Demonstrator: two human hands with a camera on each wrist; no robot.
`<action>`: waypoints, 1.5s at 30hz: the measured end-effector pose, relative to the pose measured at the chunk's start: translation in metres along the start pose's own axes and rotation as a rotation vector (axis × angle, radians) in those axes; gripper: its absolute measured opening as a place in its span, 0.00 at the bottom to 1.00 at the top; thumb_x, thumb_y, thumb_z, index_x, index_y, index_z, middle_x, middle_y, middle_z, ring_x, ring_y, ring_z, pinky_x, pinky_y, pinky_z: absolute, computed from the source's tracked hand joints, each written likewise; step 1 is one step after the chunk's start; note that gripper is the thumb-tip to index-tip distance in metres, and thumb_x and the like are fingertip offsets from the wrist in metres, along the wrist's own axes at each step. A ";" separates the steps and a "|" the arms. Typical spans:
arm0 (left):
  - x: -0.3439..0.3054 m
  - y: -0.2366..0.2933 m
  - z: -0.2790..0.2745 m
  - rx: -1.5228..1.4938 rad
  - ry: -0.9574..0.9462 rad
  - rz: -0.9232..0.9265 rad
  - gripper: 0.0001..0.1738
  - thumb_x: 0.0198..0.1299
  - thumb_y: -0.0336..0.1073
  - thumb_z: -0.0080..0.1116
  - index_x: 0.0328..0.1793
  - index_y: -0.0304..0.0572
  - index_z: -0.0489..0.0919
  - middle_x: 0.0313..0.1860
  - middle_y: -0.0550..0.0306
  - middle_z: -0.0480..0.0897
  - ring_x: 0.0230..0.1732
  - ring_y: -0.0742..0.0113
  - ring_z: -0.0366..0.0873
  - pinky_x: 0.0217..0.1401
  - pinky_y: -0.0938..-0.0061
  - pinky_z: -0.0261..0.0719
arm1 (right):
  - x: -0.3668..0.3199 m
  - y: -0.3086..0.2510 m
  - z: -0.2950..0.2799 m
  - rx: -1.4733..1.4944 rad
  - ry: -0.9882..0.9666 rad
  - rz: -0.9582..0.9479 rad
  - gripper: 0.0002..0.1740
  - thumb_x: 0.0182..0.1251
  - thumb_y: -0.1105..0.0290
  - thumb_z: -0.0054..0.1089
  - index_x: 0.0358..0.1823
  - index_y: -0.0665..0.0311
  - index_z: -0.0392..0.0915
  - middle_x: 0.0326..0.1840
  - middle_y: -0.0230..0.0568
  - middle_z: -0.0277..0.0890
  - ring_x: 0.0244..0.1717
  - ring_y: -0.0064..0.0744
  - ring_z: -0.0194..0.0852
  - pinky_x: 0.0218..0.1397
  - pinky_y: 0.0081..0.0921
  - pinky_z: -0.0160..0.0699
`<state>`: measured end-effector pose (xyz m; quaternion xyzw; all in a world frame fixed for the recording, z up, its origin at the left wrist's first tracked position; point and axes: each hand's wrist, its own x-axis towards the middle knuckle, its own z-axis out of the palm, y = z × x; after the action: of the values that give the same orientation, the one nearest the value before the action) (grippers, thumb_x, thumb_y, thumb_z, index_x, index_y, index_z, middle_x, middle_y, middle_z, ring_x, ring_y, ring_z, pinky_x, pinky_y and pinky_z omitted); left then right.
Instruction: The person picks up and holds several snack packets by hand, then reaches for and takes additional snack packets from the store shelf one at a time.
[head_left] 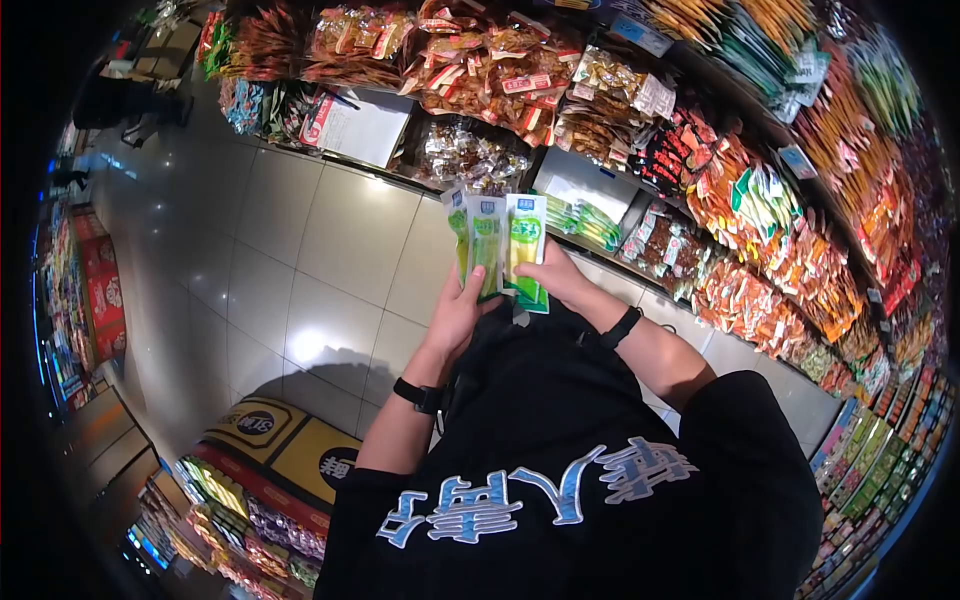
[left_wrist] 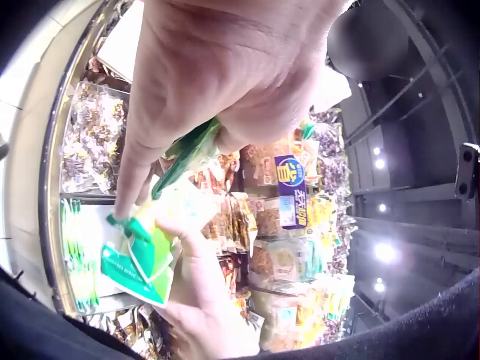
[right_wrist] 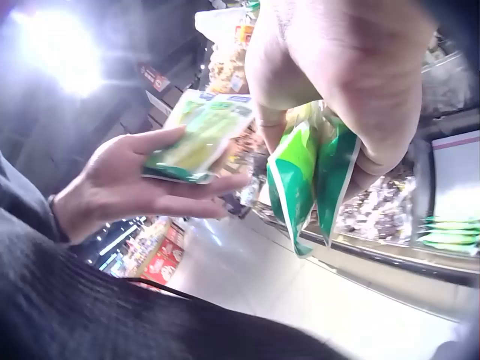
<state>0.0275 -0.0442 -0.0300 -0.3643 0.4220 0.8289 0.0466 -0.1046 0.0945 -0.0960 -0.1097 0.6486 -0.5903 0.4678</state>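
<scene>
The left hand (head_left: 460, 310) holds green-and-white packets (head_left: 485, 240) upright, its thumb pressed over their front. In the right wrist view this hand (right_wrist: 127, 176) has its thumb on a packet (right_wrist: 199, 142) and fingers stretched behind it. Close beside it, the right hand (head_left: 560, 275) pinches another green-and-white packet (head_left: 526, 240) by its side. Seen from the right wrist, the right hand (right_wrist: 345, 67) grips green packet ends (right_wrist: 296, 187) between thumb and fingers. The left wrist view shows the left hand (left_wrist: 225, 67) above and the right hand (left_wrist: 202, 300) below, around green packets (left_wrist: 139, 262).
A shelf bin (head_left: 590, 185) with similar green packets lies just beyond the hands. Bagged snacks (head_left: 500, 70) fill the racks ahead and to the right. A white box top (head_left: 365, 125) is at the upper left. A yellow-and-black display (head_left: 290, 440) stands at the lower left on the tiled floor.
</scene>
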 end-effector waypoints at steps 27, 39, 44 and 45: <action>-0.032 -0.093 0.013 -0.314 0.427 -0.104 0.23 0.77 0.42 0.43 0.67 0.31 0.67 0.56 0.46 0.77 0.58 0.49 0.80 0.57 0.51 0.84 | 0.153 0.133 -0.173 -1.419 0.033 0.201 0.30 0.61 0.55 0.64 0.62 0.61 0.70 0.64 0.49 0.67 0.63 0.52 0.69 0.62 0.48 0.72; -0.031 -0.100 0.013 -0.290 0.457 -0.113 0.22 0.76 0.42 0.44 0.67 0.32 0.68 0.56 0.48 0.78 0.57 0.50 0.80 0.58 0.52 0.82 | 0.167 0.161 -0.166 -1.462 0.102 -0.271 0.13 0.67 0.63 0.58 0.47 0.61 0.80 0.48 0.49 0.74 0.52 0.49 0.74 0.56 0.43 0.77; -0.031 -0.103 0.014 -0.280 0.456 -0.109 0.22 0.76 0.43 0.45 0.67 0.33 0.68 0.56 0.48 0.78 0.57 0.50 0.80 0.58 0.52 0.82 | 0.162 0.168 -0.163 -1.438 -0.018 -0.164 0.13 0.68 0.66 0.52 0.49 0.64 0.78 0.50 0.52 0.72 0.52 0.52 0.78 0.53 0.44 0.81; -0.031 -0.102 0.015 -0.277 0.456 -0.109 0.23 0.76 0.43 0.45 0.67 0.33 0.68 0.56 0.48 0.78 0.57 0.50 0.81 0.58 0.52 0.82 | 0.159 0.172 -0.161 -1.426 -0.016 -0.166 0.13 0.68 0.68 0.52 0.49 0.65 0.77 0.50 0.52 0.72 0.52 0.51 0.78 0.52 0.43 0.82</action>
<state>0.0809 0.0392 -0.0728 -0.5667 0.2841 0.7714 -0.0554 -0.2386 0.1382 -0.3428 -0.4418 0.8625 -0.0558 0.2405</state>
